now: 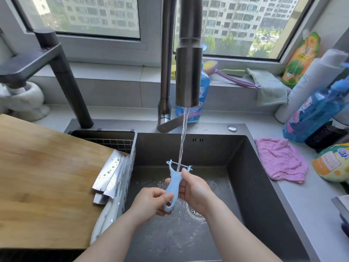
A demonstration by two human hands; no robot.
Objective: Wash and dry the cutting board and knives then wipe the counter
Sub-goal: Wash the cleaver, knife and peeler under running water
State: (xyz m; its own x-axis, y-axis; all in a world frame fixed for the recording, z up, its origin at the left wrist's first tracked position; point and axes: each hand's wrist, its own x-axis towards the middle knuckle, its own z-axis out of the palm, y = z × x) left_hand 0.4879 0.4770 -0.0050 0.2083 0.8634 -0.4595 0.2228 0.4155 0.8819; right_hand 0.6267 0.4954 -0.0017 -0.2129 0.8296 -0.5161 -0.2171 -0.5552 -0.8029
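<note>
Counter, grey, around dark sink; window behind (tower blocks outside)

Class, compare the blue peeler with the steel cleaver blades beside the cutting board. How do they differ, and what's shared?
The blue peeler is held by the left hand and right hand under the tap stream; the cleaver blades lie untouched beside the cutting board. The peeler is slim and plastic; the blades are broad steel. Both are wet.

A home kitchen: a dark sink under a running tap, a wooden cutting board, detergent bottles, cloths on the surface, apartment blocks outside the window.
</note>
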